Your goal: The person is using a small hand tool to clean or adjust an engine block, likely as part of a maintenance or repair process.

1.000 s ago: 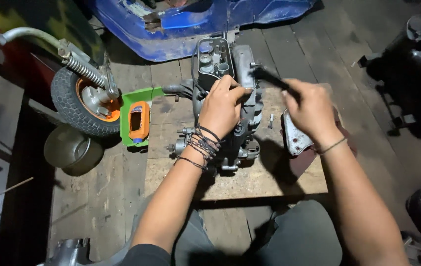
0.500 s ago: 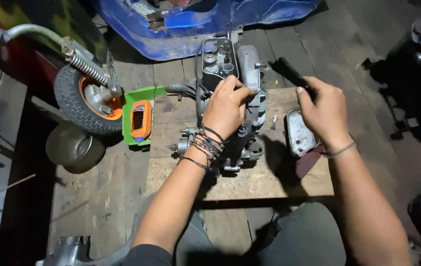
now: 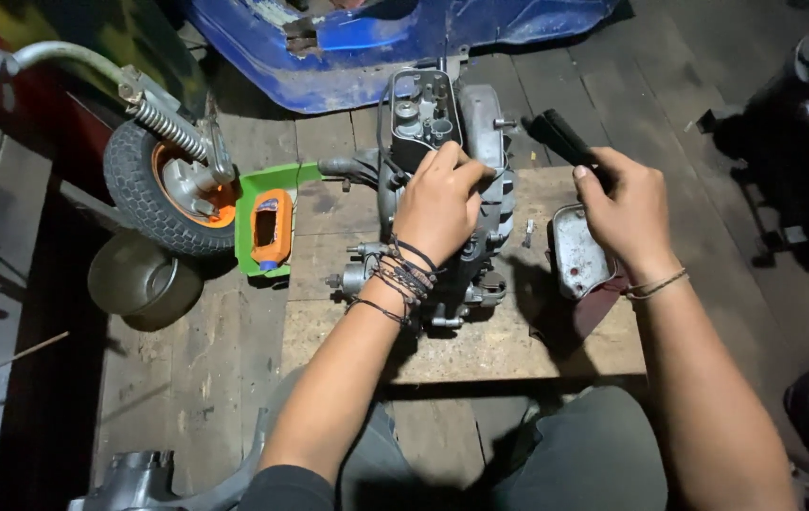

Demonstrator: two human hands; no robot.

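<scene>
A grey small engine (image 3: 433, 123) lies on a wooden board (image 3: 480, 345) in front of me. My left hand (image 3: 440, 203), with dark cord bracelets at the wrist, rests on top of the engine and grips its casing. My right hand (image 3: 624, 210) is closed around a black-handled tool (image 3: 560, 137) that points up and to the left, clear of the engine. Just below that hand lies a grey metal engine cover (image 3: 577, 254) on a dark red rag (image 3: 582, 312).
A small tyre with an orange hub (image 3: 166, 189) and a spring fork stands at the left. Beside it are a green tray holding an orange part (image 3: 270, 227), a round metal pot (image 3: 139, 279), blue bodywork (image 3: 376, 47) at the back and dark machine parts (image 3: 802, 142) at right.
My right hand has drawn the black tool away from the engine toward the right. My left hand has stayed on the engine.
</scene>
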